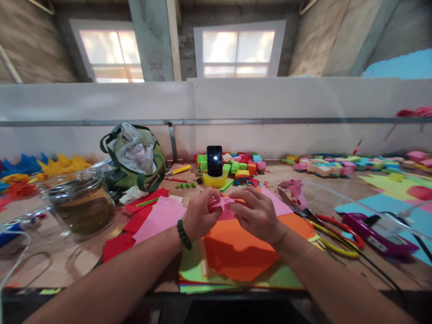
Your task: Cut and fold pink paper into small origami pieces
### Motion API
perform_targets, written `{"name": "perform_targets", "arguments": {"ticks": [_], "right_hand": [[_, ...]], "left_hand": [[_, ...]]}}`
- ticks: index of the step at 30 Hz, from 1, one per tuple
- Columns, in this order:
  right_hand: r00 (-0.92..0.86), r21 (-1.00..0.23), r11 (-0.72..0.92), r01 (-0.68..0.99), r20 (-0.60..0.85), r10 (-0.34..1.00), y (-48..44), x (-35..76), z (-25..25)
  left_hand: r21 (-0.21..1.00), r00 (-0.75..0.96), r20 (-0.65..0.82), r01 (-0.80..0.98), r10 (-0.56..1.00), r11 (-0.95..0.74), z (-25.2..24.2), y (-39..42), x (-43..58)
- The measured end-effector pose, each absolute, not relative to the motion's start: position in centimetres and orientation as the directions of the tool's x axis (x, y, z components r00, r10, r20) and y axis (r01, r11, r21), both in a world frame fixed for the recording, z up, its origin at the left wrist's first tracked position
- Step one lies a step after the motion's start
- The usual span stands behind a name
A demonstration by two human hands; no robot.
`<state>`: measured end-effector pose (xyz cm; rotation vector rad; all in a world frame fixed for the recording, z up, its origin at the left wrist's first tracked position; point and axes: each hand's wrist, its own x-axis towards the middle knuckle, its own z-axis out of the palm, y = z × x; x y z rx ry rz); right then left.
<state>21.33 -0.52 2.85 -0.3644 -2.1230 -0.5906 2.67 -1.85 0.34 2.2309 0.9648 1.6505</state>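
Note:
Between my two hands is a small pink folded paper piece with pointed, star-like edges. My left hand, with a dark bead bracelet at the wrist, pinches its left side. On its right side the fingers of my right hand close on it. Both hands are raised a little over a stack of coloured paper, with an orange sheet on top and green sheets below. A pink sheet and red sheets lie left of my left hand.
Behind my hands a phone stands on a yellow tape roll, beside colourful folded paper blocks. Left are a glass jar and a green bag. Right are a pink glue gun, scissors and a purple power strip.

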Motion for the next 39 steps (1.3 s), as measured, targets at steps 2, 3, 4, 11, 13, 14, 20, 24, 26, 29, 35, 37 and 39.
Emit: {"name": "perform_targets", "arguments": {"ticks": [2,3,4,11,13,14,20,24,26,29,35,37,39], "right_hand": [[-0.573,0.256,0.851,0.458,0.818,0.062,-0.43,21.35,2.74],[-0.576,0.248,0.855,0.454,0.814,0.07,-0.41,21.34,2.71],[-0.581,0.243,0.86,0.449,0.811,0.074,-0.41,21.32,2.69],[-0.598,0.22,0.898,0.381,0.799,0.058,-0.44,21.02,2.74],[-0.597,0.184,0.911,0.37,0.798,0.082,-0.38,21.0,2.61],[-0.592,0.152,0.92,0.362,0.8,0.101,-0.34,21.02,2.53],[-0.523,-0.245,0.945,0.219,0.788,0.325,-0.39,21.56,2.5],[-0.405,-0.485,0.854,0.189,0.754,0.518,-0.32,21.45,2.72],[-0.322,-0.581,0.787,0.208,0.719,0.616,-0.15,21.21,2.78],[-0.301,-0.619,0.74,0.264,0.676,0.673,0.06,20.93,2.84],[-0.379,-0.549,0.786,0.285,0.688,0.619,-0.31,20.9,2.84],[-0.369,-0.507,0.819,0.27,0.731,0.574,-0.5,20.96,2.8],[-0.372,-0.452,0.857,0.246,0.773,0.514,-0.63,21.03,2.8]], "left_hand": [[0.526,0.153,0.773,0.388,0.615,-0.757,0.35,-1.84,2.68],[0.527,0.15,0.77,0.396,0.62,-0.752,0.36,-1.83,2.68],[0.53,0.151,0.766,0.403,0.625,-0.746,0.37,-1.82,2.7],[0.566,0.191,0.749,0.313,0.634,-0.763,0.38,-1.62,2.95],[0.566,0.185,0.75,0.315,0.635,-0.762,0.37,-1.51,3.03],[0.559,0.183,0.755,0.322,0.629,-0.764,0.38,-1.47,3.06],[0.502,0.199,0.775,0.384,0.6,-0.775,0.51,-1.5,2.88],[0.453,0.209,0.78,0.463,0.59,-0.762,0.47,-1.46,2.67],[0.447,0.205,0.781,0.477,0.59,-0.757,0.47,-1.42,2.63],[0.433,0.187,0.79,0.503,0.583,-0.748,0.52,-1.38,2.62],[0.433,0.151,0.816,0.48,0.558,-0.763,0.62,-1.35,2.6],[0.437,0.144,0.823,0.456,0.549,-0.775,0.7,-1.39,2.6],[0.444,0.136,0.826,0.44,0.547,-0.781,0.79,-1.44,2.61]]}}
